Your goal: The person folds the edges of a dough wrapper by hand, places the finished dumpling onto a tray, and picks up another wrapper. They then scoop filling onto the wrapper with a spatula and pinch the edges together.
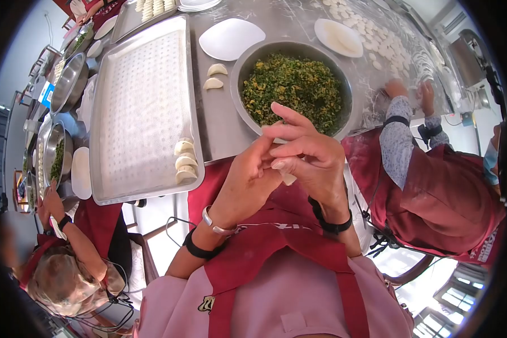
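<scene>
Just in front of the chest, over the red apron (276, 248), the left hand (247, 176) and right hand (312, 160) meet, closed around a small pale dough dumpling (288, 179), fingertips pressed together on it; only a sliver of dough shows under the right hand's fingers, so its long axis cannot be told. It sits between both palms, neither hand nearer, and the right forefinger sticks out toward the table. Directly beyond the hands, close to the table edge, stands a round steel bowl (235, 76) of chopped green filling. Left of the bowl lies a perforated steel tray (141, 84) with a few folded white dumplings (184, 160) at its near right corner, near the left hand with nothing between. To the right, a co-worker's hands (411, 93) work on the floured table
</scene>
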Action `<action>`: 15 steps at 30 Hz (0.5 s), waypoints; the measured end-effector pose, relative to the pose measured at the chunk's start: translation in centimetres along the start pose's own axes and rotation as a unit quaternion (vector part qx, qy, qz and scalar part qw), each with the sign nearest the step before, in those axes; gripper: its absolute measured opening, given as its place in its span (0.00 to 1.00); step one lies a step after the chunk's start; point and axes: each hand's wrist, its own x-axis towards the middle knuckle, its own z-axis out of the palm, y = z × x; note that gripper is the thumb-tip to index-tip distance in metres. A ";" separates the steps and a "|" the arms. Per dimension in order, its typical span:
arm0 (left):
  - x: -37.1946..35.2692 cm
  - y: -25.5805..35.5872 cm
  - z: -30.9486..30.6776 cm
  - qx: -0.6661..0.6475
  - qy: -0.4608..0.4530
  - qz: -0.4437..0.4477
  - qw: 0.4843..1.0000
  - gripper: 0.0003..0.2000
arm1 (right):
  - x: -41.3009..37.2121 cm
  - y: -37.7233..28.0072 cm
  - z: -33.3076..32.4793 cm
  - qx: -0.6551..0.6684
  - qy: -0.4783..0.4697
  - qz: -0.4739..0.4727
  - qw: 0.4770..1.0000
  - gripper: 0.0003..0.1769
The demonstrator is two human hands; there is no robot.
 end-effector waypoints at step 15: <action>0.1 -0.6 1.6 -0.076 0.105 0.063 0.990 0.18 | -0.7 0.7 0.5 -0.108 0.028 -0.063 0.992 0.14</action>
